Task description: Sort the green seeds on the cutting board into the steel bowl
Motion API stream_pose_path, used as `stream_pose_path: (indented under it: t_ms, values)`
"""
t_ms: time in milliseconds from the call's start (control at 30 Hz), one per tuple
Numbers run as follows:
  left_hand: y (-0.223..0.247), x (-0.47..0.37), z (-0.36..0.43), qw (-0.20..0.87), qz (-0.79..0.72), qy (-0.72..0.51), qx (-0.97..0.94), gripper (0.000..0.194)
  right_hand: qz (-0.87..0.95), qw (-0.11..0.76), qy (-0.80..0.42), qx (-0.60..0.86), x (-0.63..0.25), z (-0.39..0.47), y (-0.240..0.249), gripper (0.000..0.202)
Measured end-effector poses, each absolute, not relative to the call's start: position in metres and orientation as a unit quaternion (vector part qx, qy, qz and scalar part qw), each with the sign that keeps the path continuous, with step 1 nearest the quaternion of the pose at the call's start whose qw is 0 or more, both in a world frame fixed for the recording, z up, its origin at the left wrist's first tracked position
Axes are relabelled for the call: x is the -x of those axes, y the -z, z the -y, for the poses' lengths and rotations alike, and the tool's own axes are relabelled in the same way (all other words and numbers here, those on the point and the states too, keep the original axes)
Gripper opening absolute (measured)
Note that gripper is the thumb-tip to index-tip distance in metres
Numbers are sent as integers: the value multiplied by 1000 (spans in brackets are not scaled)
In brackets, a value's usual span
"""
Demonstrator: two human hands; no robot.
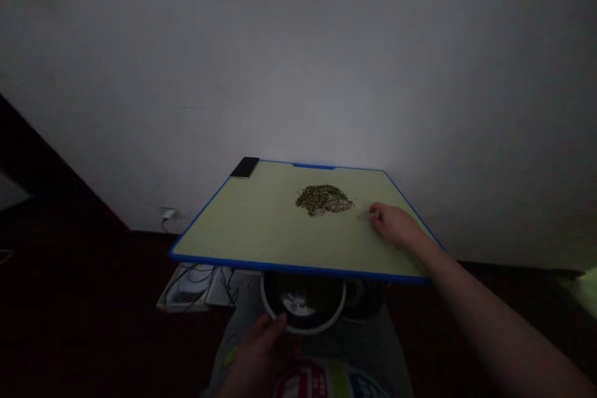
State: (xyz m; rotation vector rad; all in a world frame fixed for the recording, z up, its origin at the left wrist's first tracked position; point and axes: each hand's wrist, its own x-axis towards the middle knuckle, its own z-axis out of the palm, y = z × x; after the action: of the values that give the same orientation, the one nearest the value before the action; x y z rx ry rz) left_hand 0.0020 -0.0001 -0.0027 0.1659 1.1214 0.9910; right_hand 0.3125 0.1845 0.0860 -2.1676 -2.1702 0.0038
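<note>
A loose pile of small greenish-brown grains or seeds (321, 199), with paler ones at its right side, lies on the cream board with a blue edge (261, 230). Just right of the pile, my right hand (395, 225) is closed in a pinch on a small, pale, see-through thing; its kind is too blurred to make out. Below the front edge of the board, my left hand (261, 345) grips the near-left rim of a bowl (308, 328), dark inside with a light rim. The board hides the far part of the bowl, and some left fingers are out of sight.
A dark flat phone or tablet (245, 167) lies on the board's far-left corner. Under the board are a white box with cables (186, 289) and a second dark bowl (364, 301). A plain wall (317, 62) stands behind. A plug with a cord (168, 214) is low on it.
</note>
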Motion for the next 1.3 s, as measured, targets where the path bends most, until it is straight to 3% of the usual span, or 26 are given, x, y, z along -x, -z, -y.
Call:
stream_pose_path:
  t_ms: [367,567,1000,1300]
  values:
    - [-11,-7,-3,714,-505,-479,-76,46,714,27,-3,699,-315,-186,-87,29]
    - [-7,-7,0,731,-491,-466,-88,40,759,91,-55,643,-336,-196,-98,28]
    - [8,-2,6,733,-490,-466,-66,32,647,227,-263,679,-342,-278,-116,42]
    - [14,14,7,743,-489,-453,-54,25,650,117,-169,732,-316,-345,-95,56]
